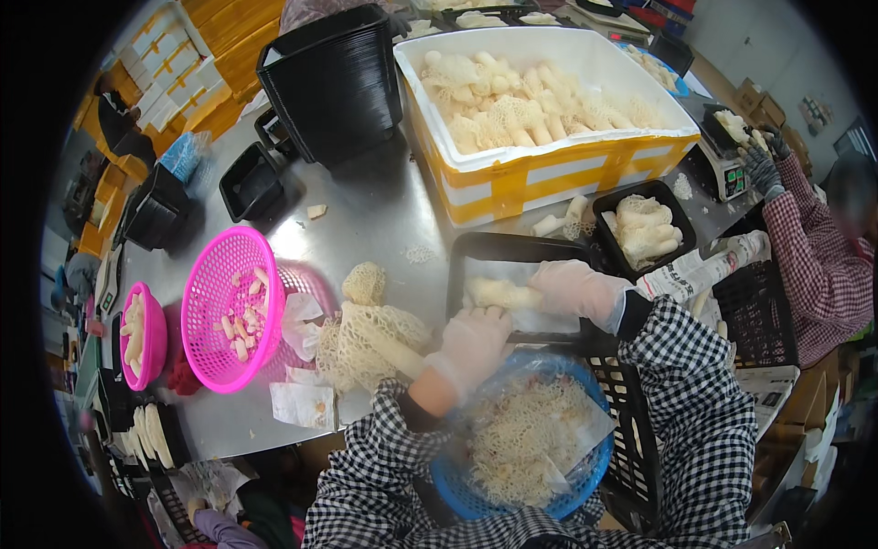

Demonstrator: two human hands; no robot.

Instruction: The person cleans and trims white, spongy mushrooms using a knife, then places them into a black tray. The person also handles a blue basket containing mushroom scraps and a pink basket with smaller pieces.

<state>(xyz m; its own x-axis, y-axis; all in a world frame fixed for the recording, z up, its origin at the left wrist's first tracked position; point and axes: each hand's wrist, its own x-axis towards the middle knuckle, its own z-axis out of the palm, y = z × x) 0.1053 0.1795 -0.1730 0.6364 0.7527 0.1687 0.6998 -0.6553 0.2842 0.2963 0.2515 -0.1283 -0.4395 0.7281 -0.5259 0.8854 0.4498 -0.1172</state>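
Observation:
A pale bamboo mushroom (502, 294) lies over white paper in a black plastic tray (480, 245). My right hand (579, 291), in a thin translucent glove, grips its right end. My left hand (473, 350), gloved alike, rests at the tray's near edge with fingertips just below the mushroom; its grip is hidden. Left of that hand, netted bamboo mushrooms (377, 336) lie on the steel table (363, 226). Below my hands, a blue plastic basket (603, 456) lined with clear film holds loose netting scraps (525, 439).
A taped foam box (528, 189) of bamboo mushrooms stands beyond the tray, beside stacked black trays (336, 89). A filled small tray (607, 195) sits right. Pink baskets (233, 237) stand left. A black crate (627, 439) is beside my right arm. A co-worker (809, 254) works at right by a scale (730, 180).

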